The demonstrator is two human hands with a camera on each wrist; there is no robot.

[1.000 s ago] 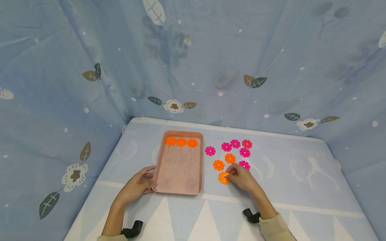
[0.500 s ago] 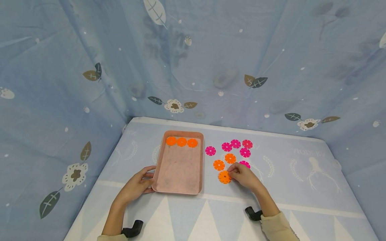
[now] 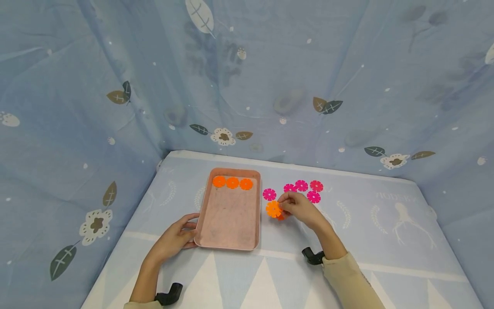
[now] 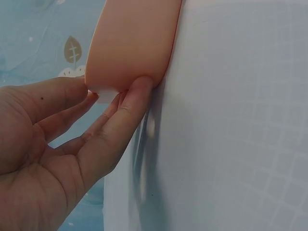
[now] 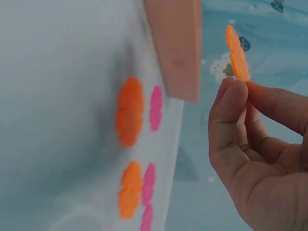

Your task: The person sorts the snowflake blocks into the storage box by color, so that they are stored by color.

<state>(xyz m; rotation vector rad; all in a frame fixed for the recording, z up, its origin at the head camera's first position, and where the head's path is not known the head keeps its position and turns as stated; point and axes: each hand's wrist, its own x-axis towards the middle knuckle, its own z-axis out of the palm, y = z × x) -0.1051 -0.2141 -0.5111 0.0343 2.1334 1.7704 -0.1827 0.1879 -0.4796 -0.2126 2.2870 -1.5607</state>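
My right hand (image 3: 302, 209) pinches an orange interlocking disc (image 3: 273, 209) between thumb and fingers, raised above the table. In the right wrist view the notched disc (image 5: 237, 54) stands up from the fingertips. Partly covered beneath it, another orange disc (image 3: 280, 217) lies on the table; a further one (image 5: 130, 190) shows in the right wrist view. My left hand (image 3: 173, 238) holds the near left corner of the pink tray (image 3: 227, 247). Thumb and fingers straddle that corner (image 4: 126, 62) in the left wrist view. Three orange discs (image 3: 232, 183) lie in a row along the tray's far end.
Several pink discs lie right of the tray, one (image 3: 269, 194) close to its side and another (image 3: 314, 197) farther right. Patterned cloth (image 3: 247, 86) rises behind and beside the table (image 3: 370, 231). Each wrist carries a black mount (image 3: 170, 294).
My right hand has lifted the orange disc off the table and carried it left and away from me, over another orange disc. The left hand stays at the tray corner.
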